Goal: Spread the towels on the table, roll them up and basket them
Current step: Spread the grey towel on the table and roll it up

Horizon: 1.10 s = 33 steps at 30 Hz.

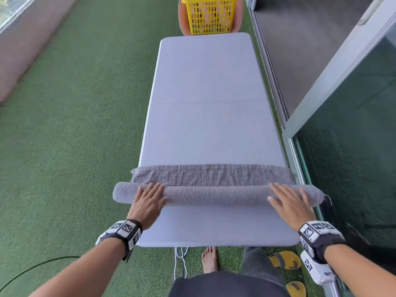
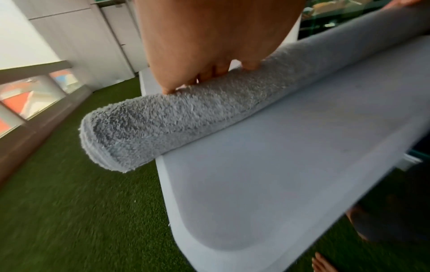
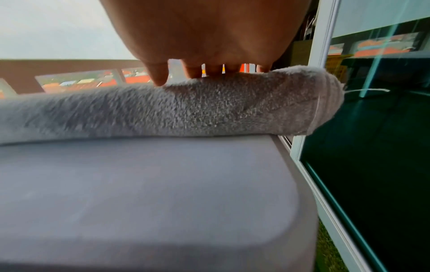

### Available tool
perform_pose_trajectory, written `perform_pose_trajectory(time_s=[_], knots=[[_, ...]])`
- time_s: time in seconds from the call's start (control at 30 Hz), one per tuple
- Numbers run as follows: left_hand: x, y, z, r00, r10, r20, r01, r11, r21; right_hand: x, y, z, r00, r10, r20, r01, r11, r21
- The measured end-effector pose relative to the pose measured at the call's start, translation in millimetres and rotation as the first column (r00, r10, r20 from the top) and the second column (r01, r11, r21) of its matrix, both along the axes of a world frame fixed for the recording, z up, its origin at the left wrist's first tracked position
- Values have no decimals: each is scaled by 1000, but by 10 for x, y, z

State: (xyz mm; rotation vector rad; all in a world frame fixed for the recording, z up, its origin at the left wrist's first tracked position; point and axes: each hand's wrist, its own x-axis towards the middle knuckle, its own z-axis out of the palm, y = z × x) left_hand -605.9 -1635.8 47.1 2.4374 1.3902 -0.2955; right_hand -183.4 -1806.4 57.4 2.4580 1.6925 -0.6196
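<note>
A grey towel (image 1: 216,195) lies across the near part of the white table (image 1: 203,93), most of it wound into a long roll (image 2: 186,117) (image 3: 186,108). A short flat strip (image 1: 212,175) stays unrolled beyond the roll. My left hand (image 1: 147,200) (image 2: 209,46) presses flat on the roll near its left end, fingers straight. My right hand (image 1: 289,200) (image 3: 204,36) presses flat near the right end. Both roll ends overhang the table's sides. A yellow basket (image 1: 211,16) with something pink inside stands past the table's far end.
The basket sits on an orange seat (image 1: 182,22). Green artificial turf (image 1: 75,125) spreads to the left. A glass sliding door (image 1: 353,136) runs close along the table's right side. Yellow sandals (image 1: 285,262), a bare foot and a white cable (image 1: 180,260) lie under the near edge.
</note>
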Motion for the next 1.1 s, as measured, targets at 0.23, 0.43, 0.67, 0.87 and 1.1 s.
perform_pose_trajectory(time_s=[0.23,0.43,0.67,0.87,1.1], knots=[[-48,-152,-84,993,-118,-30,120,990,75,-46,-164,-51,993,92,76,-85,992,-88],[58,164,-43,999,33,-11,-30,985,172,187,335,1,990,-11,140,-7,992,124],[79,373,-94,984,-11,-177,24,997,67,291,335,-116,988,67,136,-58,996,-73],[462,185,7,988,130,-82,-124,990,71,42,377,-89,999,-50,19,50,998,26],[1267,-605,130,904,420,80,-374,867,-330,-977,251,30,974,-203,-98,197,978,-73]])
